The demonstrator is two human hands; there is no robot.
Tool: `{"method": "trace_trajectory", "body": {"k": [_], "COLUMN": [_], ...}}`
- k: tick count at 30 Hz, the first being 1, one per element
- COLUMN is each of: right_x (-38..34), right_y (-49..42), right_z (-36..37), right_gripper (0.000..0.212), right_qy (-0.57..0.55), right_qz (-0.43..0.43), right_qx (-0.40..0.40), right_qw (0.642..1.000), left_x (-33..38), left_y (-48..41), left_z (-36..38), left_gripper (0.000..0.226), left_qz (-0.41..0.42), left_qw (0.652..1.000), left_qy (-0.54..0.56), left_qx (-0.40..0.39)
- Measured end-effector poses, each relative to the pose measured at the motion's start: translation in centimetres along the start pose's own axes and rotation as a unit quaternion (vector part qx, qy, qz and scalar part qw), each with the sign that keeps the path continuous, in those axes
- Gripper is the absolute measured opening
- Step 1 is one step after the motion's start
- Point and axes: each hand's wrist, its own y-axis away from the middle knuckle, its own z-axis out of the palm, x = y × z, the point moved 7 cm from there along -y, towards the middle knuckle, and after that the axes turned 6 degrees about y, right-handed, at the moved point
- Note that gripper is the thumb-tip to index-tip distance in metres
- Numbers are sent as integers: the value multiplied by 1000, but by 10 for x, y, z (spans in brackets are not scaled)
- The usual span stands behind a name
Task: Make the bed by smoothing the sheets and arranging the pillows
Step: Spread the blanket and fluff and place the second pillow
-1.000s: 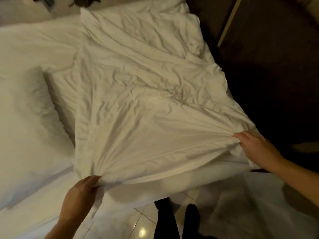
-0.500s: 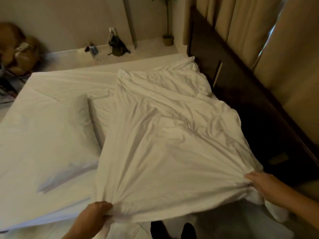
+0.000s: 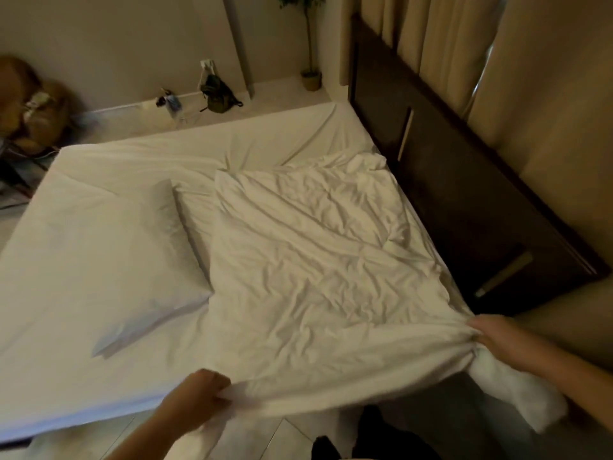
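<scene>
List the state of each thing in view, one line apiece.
white cover: wrinkled, spread on the bed, near edge lifted.
left hand: grips the cover's near edge.
right hand: grips the cover's bunched corner.
pillow: lying flat beside the cover.
fitted sheet: on the mattress, creased at the far corner.
potted plant: upright on the floor.

Bare left hand (image 3: 195, 398) and right hand (image 3: 497, 340), bare forearms (image 3: 139, 436), dark trousers (image 3: 374, 426) below.

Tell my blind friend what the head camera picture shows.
The left hand and right hand grip the near edge of a crumpled white sheet on a bed. A pillow lies left of it, a dark headboard right.
</scene>
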Motion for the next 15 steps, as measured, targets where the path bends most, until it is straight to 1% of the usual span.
{"method": "trace_trajectory", "body": {"k": [1,2,4,5,8,12,15], "right_x": [4,8,4,3,4,14,24], "right_y": [-6,-15,-28,-34,-59,-107,-157], "right_z": [-13,-26,-56,-68,-111,-152,-184], "right_gripper": [25,17,16,15,13,14,17], "right_qy": [-30,-41,-61,-59,-91,-118,-125], "right_qz": [28,47,58,59,42,20,5], "right_qx": [10,29,26,30,56,55,43], "right_qw": [999,998,996,996,993,991,991], "left_x": [0,8,11,9,14,23,24], "left_y": [-5,-8,-17,-25,-47,-91,-136], "left_z": [-18,-33,-58,-70,-116,-165,-205], "left_gripper": [21,21,31,31,8,24,25], "left_qz": [-11,-2,3,7,21,12,1], "left_qw": [1000,1000,1000,1000,998,998,998], "left_qy": [-5,-7,-11,-6,-40,-60,-61], "left_qx": [0,-2,19,25,51,35,35]}}
